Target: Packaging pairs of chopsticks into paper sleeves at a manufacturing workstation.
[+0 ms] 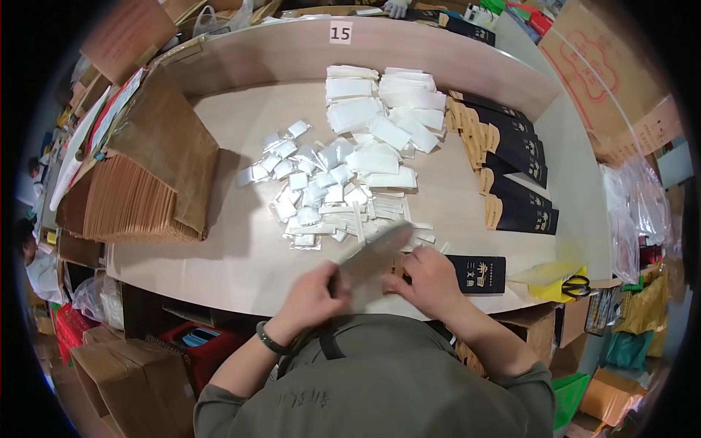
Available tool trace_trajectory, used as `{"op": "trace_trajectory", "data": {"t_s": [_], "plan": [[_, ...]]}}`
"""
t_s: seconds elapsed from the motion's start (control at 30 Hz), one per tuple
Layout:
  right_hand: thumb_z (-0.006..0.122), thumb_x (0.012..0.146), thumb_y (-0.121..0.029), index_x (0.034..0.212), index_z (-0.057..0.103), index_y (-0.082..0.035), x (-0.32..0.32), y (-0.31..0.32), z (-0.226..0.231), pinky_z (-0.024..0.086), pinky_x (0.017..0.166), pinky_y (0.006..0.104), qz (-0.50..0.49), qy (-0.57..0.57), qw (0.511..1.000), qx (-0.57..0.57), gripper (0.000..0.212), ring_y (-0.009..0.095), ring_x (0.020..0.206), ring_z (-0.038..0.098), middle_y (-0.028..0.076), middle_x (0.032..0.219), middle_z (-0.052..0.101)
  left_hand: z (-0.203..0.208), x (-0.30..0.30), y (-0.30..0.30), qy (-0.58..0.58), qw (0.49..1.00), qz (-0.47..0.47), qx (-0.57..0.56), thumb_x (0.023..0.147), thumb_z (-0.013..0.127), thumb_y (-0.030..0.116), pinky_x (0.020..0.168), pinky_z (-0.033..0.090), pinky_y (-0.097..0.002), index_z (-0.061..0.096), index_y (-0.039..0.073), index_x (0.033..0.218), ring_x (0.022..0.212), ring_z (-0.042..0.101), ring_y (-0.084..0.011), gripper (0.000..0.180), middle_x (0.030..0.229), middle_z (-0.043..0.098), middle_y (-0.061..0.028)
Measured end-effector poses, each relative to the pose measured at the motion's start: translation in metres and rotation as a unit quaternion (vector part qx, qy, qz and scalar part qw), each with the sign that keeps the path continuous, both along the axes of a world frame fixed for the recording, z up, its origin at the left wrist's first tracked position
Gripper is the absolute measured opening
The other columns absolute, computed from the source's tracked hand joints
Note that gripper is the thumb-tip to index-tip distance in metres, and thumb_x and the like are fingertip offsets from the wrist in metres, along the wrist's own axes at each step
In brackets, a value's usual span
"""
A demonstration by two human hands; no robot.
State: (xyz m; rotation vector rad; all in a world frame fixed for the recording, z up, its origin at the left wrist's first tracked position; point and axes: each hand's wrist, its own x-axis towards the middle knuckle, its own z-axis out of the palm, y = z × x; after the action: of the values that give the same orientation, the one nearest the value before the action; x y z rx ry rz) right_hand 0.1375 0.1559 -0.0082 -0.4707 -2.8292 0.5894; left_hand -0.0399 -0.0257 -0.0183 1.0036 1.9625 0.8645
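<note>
My left hand (315, 296) is closed at the near edge of the table, around the lower end of a grey, tapered, blade-like thing (372, 255). Motion blurs it, so its kind is unclear. Close by on the right, my right hand (427, 281) has its fingers curled and pressed together, at a tan piece with dark print (393, 271). A black printed sleeve (482, 274) lies beneath and beside the right wrist. Beyond the hands are small clear-wrapped white sachets (310, 193), narrow white strips (376, 212) and stacked flat white packets (358, 109).
Several black sleeves with tan rounded ends (518, 146) overlap at the right. An open cardboard box (179, 146) packed with brown sheets stands at the left. Black-handled scissors (575, 286) rest over something yellow by the right edge. A low partition (270, 58) curves round the back.
</note>
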Motion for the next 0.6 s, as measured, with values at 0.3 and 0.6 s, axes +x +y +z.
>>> {"op": "trace_trajectory", "data": {"t_s": [0.3,0.6], "plan": [[0.061,0.082,-0.023,0.079,0.062,-0.006,-0.036,-0.006,-0.015,0.05,0.065,0.0474,-0.106,-0.151,0.974,-0.135,0.018,0.036,0.072,0.065,0.015,0.069,0.064,-0.007,-0.023,-0.038,0.254,0.966,-0.047,0.007,0.068,0.079,0.02,0.072,0.053,-0.0405,0.056,0.01,0.123,0.084,0.064,-0.0329,0.061,0.097,0.061,-0.011],[0.061,0.083,-0.022,0.084,0.065,-0.009,-0.052,0.016,-0.006,0.051,0.073,0.0443,-0.03,-0.053,0.995,-0.079,0.014,0.035,0.082,0.064,0.015,0.084,0.066,-0.011,-0.088,-0.014,0.329,0.923,-0.07,0.186,0.074,0.08,0.027,0.085,0.05,-0.0423,0.062,0.002,0.112,0.099,0.061,-0.0385,0.048,0.112,0.063,-0.0181]]}}
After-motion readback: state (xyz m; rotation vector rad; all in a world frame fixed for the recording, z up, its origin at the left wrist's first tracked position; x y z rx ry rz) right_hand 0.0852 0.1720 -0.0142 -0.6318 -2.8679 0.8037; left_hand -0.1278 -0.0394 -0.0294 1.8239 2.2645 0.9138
